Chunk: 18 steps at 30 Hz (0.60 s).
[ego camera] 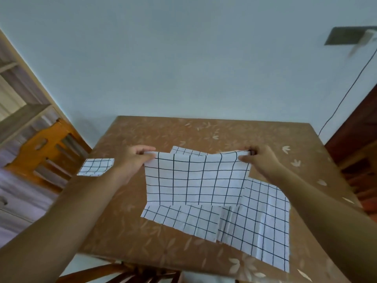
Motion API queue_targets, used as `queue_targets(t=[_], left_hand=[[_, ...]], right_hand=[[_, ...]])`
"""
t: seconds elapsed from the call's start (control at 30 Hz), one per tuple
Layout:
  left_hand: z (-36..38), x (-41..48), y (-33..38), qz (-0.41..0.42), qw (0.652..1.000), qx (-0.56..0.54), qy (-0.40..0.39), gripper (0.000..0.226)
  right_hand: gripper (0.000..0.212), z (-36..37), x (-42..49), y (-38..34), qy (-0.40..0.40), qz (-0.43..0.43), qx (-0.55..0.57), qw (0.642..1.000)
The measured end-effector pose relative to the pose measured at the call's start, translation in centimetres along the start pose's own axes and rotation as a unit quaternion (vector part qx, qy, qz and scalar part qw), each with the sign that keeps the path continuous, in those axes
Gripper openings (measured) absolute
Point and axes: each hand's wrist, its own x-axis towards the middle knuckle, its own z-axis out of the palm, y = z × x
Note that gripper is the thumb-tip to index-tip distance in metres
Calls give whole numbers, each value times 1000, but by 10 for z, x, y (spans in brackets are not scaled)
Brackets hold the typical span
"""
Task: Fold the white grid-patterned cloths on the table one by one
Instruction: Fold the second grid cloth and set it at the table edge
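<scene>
While the top corners of the grid cloth are pinched by the left hand and right hand, its long axis is held crosswise between both hands, lower edge hanging toward the surface.

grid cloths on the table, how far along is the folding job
Done: one small folded cloth sits at the table's left edge. In hand: the left hand and right hand pinch the top corners of the raised cloth. Left: at least two unfolded ones lie under it, the front cloth and the right-side cloth; a further corner peeks out behind.
</scene>
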Motion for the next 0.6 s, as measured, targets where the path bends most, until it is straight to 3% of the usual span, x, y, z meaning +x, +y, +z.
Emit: queue_targets(t=[0.17,0.27,0.5,0.6], left_hand=[[25,4,14,68,994,73,37,5],[39,5,23,100,991,74,43,2],[58,14,35,160,978,128,24,12],[73,8,44,195,965,170,32,7]], right_hand=[[5,-18,-8,7,37,-63,-166,983],[24,-31,-13,12,56,-89,-260,960],[27,-69,-21,38,81,-109,-321,937],[28,-78,-33,44,46,-61,-383,921]])
